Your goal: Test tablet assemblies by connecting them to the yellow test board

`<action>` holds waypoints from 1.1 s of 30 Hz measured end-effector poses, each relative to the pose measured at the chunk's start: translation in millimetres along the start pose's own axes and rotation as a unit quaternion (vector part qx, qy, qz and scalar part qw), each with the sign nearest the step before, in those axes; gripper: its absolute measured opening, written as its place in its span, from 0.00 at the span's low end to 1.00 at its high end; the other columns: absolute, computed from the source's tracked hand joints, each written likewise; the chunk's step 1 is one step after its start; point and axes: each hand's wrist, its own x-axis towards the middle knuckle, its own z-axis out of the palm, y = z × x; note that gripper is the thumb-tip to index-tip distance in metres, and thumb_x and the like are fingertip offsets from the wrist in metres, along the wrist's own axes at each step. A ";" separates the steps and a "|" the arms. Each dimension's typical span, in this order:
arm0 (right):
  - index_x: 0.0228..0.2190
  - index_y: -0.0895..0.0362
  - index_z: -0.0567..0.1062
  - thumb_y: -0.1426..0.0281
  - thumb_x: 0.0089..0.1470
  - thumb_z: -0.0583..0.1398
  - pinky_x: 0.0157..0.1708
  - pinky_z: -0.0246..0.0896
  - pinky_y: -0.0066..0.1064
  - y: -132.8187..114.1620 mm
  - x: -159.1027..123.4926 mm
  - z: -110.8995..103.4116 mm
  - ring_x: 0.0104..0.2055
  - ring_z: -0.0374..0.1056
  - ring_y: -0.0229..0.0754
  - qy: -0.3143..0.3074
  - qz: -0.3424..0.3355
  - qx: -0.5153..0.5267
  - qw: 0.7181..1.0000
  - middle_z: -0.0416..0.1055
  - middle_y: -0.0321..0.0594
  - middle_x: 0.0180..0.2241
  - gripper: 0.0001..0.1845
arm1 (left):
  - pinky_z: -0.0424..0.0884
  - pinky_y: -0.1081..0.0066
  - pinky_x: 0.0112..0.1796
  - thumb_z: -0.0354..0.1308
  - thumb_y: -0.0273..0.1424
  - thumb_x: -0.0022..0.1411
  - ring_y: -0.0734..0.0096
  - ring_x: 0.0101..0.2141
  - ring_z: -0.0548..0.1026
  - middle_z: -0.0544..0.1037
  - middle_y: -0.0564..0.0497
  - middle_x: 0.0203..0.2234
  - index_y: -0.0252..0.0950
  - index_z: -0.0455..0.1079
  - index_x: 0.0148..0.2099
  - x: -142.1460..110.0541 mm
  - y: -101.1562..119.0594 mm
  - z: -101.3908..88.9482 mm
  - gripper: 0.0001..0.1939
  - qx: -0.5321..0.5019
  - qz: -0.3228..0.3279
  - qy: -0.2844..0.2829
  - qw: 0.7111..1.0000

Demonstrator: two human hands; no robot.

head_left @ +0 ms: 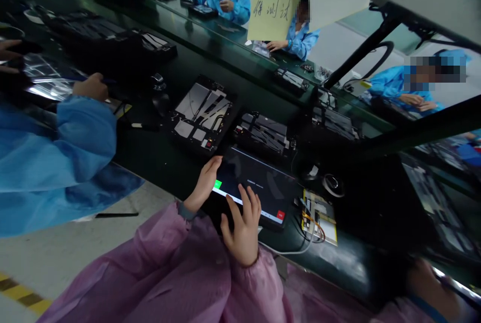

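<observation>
A dark tablet (pixel 263 183) with a lit screen lies in front of me, with a green patch near its left edge, a red one at its lower right and a white bar along the near side. My left hand (pixel 204 185) grips the tablet's left edge; some of its fingers are hidden. Over the near part of the screen, my right hand (pixel 243 225) is open with its fingers spread. Whether those fingertips touch the glass I cannot tell.
Beyond the tablet lie opened devices (pixel 203 112) with bare inner parts. A yellow-edged card (pixel 319 215) with cables is at the right, near a round black object (pixel 332 185). A co-worker's blue sleeve (pixel 86 127) is at left; another person's hand (pixel 432 283) is at lower right.
</observation>
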 end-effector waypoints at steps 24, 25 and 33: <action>0.55 0.52 0.67 0.69 0.58 0.56 0.58 0.51 0.58 14.1 10.6 -19.6 0.64 0.50 0.57 0.014 0.045 0.018 0.999 0.59 0.47 0.61 0.23 | 0.64 0.67 0.52 0.54 0.45 0.58 0.60 0.48 0.72 0.78 0.48 0.42 0.37 0.73 0.42 -6.2 6.4 -1.7 0.19 0.044 0.006 -0.014 0.999; 0.56 0.52 0.66 0.69 0.59 0.55 0.58 0.52 0.57 19.2 19.6 -29.0 0.63 0.51 0.56 0.031 0.046 0.022 0.998 0.60 0.46 0.60 0.24 | 0.64 0.67 0.51 0.54 0.45 0.58 0.60 0.48 0.72 0.78 0.48 0.42 0.36 0.73 0.42 -5.8 5.5 -2.1 0.19 0.048 0.006 -0.015 0.999; 0.45 0.58 0.74 0.71 0.60 0.53 0.52 0.60 0.40 66.0 141.7 -44.7 0.51 0.65 0.48 -0.106 0.018 0.007 0.994 0.73 0.46 0.46 0.14 | 0.67 0.68 0.43 0.61 0.44 0.50 0.63 0.39 0.75 0.78 0.50 0.33 0.36 0.71 0.45 -3.7 5.6 0.6 0.22 0.054 -0.004 -0.047 0.997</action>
